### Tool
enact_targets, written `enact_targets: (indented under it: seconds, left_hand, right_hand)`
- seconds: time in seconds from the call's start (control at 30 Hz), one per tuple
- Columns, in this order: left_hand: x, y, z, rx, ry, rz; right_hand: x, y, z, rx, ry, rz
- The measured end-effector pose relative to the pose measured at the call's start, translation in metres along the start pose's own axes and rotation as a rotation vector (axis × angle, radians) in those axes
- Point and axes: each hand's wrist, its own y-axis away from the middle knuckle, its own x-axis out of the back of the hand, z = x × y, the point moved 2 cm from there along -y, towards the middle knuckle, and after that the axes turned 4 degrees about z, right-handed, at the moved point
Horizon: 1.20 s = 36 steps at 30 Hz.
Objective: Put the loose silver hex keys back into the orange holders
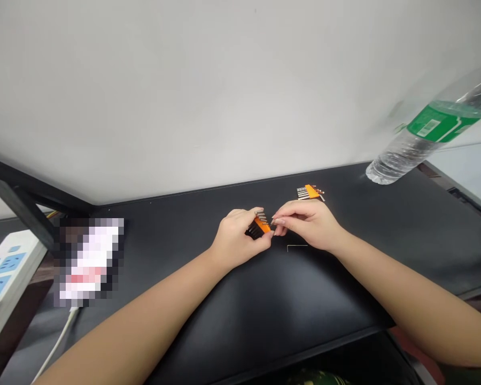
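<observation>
My left hand (240, 238) is closed around an orange hex key holder (263, 224), with several hex keys fanned out from it. Close beside its right edge, my right hand (307, 222) pinches the tip of a small hex key (273, 220) between thumb and fingers; most of that key is hidden. A thin loose hex key (297, 246) lies on the black table just below my right hand. Behind that hand rests a second orange hex key holder (311, 191), filled with several keys.
A water bottle (409, 136) with a green label stands at the back right, near the wall. At left are a pixelated phone-like object (92, 256) with a white cable (60, 337), a white power strip (8, 267) and a black metal frame (20, 208). The black table (248, 310) ends in front of me.
</observation>
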Motion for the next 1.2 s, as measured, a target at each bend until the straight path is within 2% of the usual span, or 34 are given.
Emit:
enact_targets:
  seconds: [0.1, 0.33, 0.47, 0.6, 0.77, 0.9, 1.03, 1.2]
  left_hand:
    - [0.000, 0.000, 0.000, 0.005, 0.003, -0.004]
    - [0.000, 0.001, 0.000, -0.017, 0.027, -0.008]
    - [0.000, 0.001, -0.001, 0.014, 0.027, 0.009]
    - [-0.001, 0.001, -0.002, 0.001, 0.026, 0.021]
    - [-0.001, 0.001, -0.002, -0.005, 0.033, 0.030]
    - [-0.002, 0.002, -0.001, -0.025, 0.029, 0.012]
    - [-0.003, 0.001, -0.001, -0.040, 0.003, 0.009]
    - [-0.001, 0.001, 0.000, -0.084, 0.006, 0.023]
  right_hand:
    - [0.000, 0.000, 0.001, -0.010, -0.031, -0.011]
    - [-0.003, -0.003, 0.008, -0.149, -0.180, -0.015]
    - [-0.009, -0.004, 0.012, -0.132, -0.163, -0.032]
    - [-0.009, -0.003, 0.010, 0.014, 0.058, -0.039]
    - [-0.005, 0.001, -0.004, 0.396, 0.645, -0.121]
    - [-0.006, 0.003, -0.008, 0.440, 0.922, -0.223]
    - [-0.009, 0.001, -0.004, 0.472, 1.023, -0.272]
    - [-0.009, -0.002, 0.002, 0.496, 0.955, -0.286]
